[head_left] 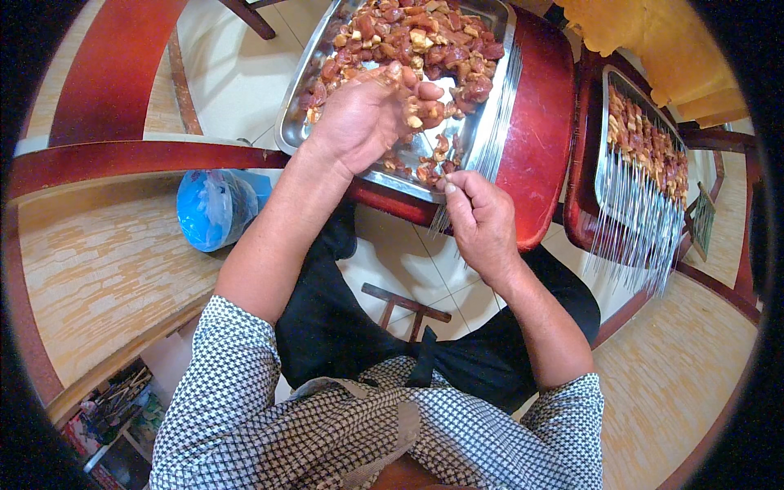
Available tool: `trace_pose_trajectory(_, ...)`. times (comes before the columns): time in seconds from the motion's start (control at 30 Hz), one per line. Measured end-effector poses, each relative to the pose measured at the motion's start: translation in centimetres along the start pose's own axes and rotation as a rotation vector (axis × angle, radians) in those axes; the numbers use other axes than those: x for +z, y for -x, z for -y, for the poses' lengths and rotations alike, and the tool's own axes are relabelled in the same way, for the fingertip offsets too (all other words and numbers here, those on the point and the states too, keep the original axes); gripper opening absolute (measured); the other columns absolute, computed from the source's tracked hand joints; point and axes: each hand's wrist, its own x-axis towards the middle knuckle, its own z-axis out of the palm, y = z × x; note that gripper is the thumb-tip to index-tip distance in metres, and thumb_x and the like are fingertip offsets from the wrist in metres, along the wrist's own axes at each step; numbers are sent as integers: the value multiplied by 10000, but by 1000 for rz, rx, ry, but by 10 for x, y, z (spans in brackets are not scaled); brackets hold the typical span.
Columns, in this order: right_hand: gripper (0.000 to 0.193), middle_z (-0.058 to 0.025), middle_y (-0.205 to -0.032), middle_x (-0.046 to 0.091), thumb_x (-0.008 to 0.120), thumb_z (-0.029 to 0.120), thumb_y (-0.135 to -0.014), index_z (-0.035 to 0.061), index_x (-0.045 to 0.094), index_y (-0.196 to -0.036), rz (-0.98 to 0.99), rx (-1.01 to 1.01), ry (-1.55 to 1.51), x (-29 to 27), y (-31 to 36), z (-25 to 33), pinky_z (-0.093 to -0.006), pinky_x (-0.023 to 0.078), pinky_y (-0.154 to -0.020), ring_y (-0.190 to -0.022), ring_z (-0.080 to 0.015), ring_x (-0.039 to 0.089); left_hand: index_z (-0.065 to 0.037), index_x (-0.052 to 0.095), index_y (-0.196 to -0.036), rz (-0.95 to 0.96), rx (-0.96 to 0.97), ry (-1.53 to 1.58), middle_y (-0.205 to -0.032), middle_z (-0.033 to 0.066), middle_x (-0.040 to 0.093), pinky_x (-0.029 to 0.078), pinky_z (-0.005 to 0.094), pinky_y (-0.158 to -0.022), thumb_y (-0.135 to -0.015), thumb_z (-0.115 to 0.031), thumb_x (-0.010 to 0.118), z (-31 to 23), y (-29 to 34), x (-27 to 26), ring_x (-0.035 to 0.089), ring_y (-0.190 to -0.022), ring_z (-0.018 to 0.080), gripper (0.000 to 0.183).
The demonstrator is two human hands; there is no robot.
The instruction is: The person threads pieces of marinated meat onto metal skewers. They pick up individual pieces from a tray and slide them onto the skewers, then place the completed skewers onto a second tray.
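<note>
A metal tray (290, 122) of diced raw meat (425, 37) with paler fatty pieces stands in front of me. My left hand (367, 114) is over the tray's near part, palm turned up, its fingers curled around a few small meat pieces (415, 122). My right hand (483, 214) is at the tray's near right corner, thumb and forefinger pinched on a thin metal skewer, mostly hidden by the hand. Beside its fingertips lie loose meat bits in the tray. A bundle of bare metal skewers (508, 102) rests along the tray's right edge.
The tray sits on a red stool (539, 122). To the right, a second tray (606, 122) holds several loaded meat skewers (645, 151), their metal ends hanging over the near side. A blue lined bucket (204, 214) stands at left, by a red wooden rail (147, 159). Yellow cloth (653, 49) hangs far right.
</note>
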Motion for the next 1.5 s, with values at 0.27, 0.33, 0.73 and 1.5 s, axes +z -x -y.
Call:
trace_pose_trajectory(0.27,92,-157,-658,551,522,70,-855,-3,558,-812,-20,-25,-27,1,-2,-2,-369,452,-561,-601,-287,583,-19,534,-1005,-64,-2,-42,-1062,228,587,492,463,-881,-969,-193,350,2,3,9,619,-941,303,256)
trace_pose_trajectory(0.33,90,-158,-657,549,525,71,-854,-1,558,-812,-21,-23,-24,1,-1,-2,-369,452,-560,-601,-287,582,-21,534,-1005,-68,3,-58,-1065,228,586,492,463,-882,-969,-193,350,3,3,10,621,-937,299,254)
trace_pose_trajectory(0.73,81,-161,-665,559,527,66,-845,-5,567,-841,-33,-16,-39,1,-1,-6,-359,455,-556,-602,-283,590,-20,528,-987,-113,-22,-241,-1052,203,599,517,407,-822,-961,-184,343,7,5,21,628,-890,259,249)
trace_pose_trajectory(1.5,143,-44,-715,606,507,81,-882,-11,617,-871,-140,192,-259,-21,-7,-5,-254,449,-601,-664,-93,544,-23,525,-1060,-292,-15,-494,-952,142,635,549,263,-651,-929,-178,486,6,3,22,638,-737,160,206)
